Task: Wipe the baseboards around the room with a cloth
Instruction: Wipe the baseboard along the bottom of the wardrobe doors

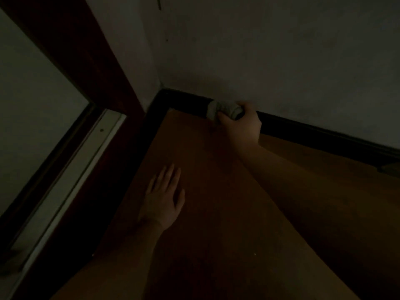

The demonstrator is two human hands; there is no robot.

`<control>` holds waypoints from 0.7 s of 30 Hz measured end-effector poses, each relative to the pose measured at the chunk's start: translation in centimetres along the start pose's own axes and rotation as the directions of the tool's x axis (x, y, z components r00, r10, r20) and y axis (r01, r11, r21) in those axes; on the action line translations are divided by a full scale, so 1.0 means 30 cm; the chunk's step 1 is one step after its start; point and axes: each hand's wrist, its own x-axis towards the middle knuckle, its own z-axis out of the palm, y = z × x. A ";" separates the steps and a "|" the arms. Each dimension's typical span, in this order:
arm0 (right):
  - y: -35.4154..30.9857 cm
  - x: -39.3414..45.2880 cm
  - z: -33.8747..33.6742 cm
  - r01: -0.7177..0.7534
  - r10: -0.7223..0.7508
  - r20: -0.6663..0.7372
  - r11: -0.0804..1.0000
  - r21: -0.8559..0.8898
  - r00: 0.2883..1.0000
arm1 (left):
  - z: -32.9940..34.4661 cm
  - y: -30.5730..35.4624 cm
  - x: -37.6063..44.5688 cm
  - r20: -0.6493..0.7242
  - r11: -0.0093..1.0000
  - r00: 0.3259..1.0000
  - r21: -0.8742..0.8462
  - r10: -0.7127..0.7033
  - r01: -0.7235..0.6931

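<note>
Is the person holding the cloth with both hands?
No, only the right hand grips the cloth against the dark baseboard, while the left hand lies flat on the floor.

Soft grey cloth (224, 111), dark glossy baseboard (313, 133), smooth wooden floor (216, 191).

Two hands show: the left hand (162, 198) at lower centre and the right hand (242, 124) at upper centre. One cloth (224, 111) sits at upper centre. Two baseboard runs meet in one corner: one baseboard (313, 133) at right, another (151, 118) at centre left.
</note>
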 end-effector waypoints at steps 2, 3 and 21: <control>-0.052 0.023 0.093 -0.018 0.018 0.000 0.999 0.034 1.000 | 0.003 -0.001 -0.003 0.008 0.999 1.000 0.037 0.002 -0.002; -0.073 0.028 0.137 -0.033 0.033 0.013 0.998 0.047 0.999 | 0.002 -0.002 -0.001 0.000 0.998 1.000 0.057 0.004 -0.004; -0.222 0.144 0.525 -0.279 0.277 0.032 0.955 0.097 0.960 | 0.004 -0.009 0.007 0.040 0.999 0.999 0.039 0.024 -0.026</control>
